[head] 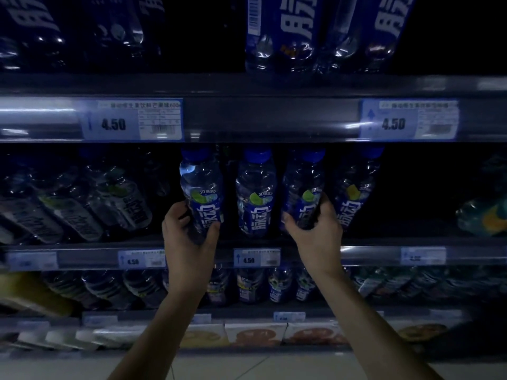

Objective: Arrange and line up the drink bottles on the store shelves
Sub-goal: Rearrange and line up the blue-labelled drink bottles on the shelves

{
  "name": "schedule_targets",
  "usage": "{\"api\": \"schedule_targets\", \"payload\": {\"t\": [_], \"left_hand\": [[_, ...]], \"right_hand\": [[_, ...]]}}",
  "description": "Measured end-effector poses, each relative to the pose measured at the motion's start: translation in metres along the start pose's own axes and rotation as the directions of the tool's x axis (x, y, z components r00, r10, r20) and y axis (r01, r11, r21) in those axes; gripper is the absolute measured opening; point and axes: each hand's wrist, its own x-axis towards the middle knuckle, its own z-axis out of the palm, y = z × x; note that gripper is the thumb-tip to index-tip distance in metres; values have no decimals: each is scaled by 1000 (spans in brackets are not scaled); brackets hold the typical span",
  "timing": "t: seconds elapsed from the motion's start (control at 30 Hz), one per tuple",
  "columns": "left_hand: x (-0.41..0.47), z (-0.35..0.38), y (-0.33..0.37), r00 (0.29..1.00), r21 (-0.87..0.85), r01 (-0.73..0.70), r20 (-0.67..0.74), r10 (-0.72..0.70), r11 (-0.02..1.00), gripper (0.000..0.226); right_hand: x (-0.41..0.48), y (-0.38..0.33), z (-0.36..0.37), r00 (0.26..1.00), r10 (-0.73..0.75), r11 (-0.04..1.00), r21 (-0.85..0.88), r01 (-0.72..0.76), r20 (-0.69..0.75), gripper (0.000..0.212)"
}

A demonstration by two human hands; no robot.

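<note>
Both hands already grip upright bottles: left hand point(189, 231) wraps the left bottle point(201, 193), right hand point(315, 229) the third bottle point(301, 193); middle bottle point(256, 193) stands untouched between.

Both arms raised, fwd. L hand point(189, 229) fingers curled, gripping; R hand point(315, 226) same, thumb inward.
</note>
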Motion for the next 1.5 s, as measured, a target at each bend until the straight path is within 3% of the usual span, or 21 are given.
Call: {"api": "schedule_targets", "payload": {"t": [0.13, 0.2, 0.3, 0.37, 0.47, 0.63, 0.73, 0.93, 1.2, 1.5], "left_hand": [[3, -2, 4, 999, -24, 50, -5, -50, 998, 63], [6, -4, 6, 998, -33, 69, -5, -69, 997, 64], [12, -9, 4, 995, -25, 96, -6, -97, 995, 67], [16, -11, 2, 992, -3, 122, 14, -122, 993, 70], [18, -10, 0, 990, 38, 130, 57, -132, 991, 74], [19, -11, -8, 985, 39, 132, 111, -135, 990, 78], [19, -16, -12, 978, 33, 101, 179, -105, 994, 68], [35, -21, -15, 975, 68, 121, 179, -132, 990, 66], [42, -16, -9, 976, 121, 136, 153, -154, 983, 85], [33, -13, -4, 981, 148, 60, 176, -86, 987, 61]], "right_hand": [[-6, 0, -1, 999, 46, 999, 11, -46, 3, 76], [-14, -2, 0, 996, 68, 998, -2, -68, -66, 76], [-33, -10, 6, 967, -44, 999, -40, 35, -251, 57], [-46, -16, 13, 951, -122, 992, -43, 115, -285, 41], [-60, -27, 32, 969, -110, 994, -24, 108, -220, 36], [-58, -50, 64, 982, 50, 999, 4, -50, -184, 62], [-56, -55, 76, 976, 126, 991, -12, -130, -179, 73], [-46, -60, 83, 954, 202, 974, -60, -220, -223, 73], [-40, -60, 76, 963, 128, 955, -234, -184, -236, 57], [-39, -52, 68, 984, 72, 938, -323, -122, -165, 55]]}}
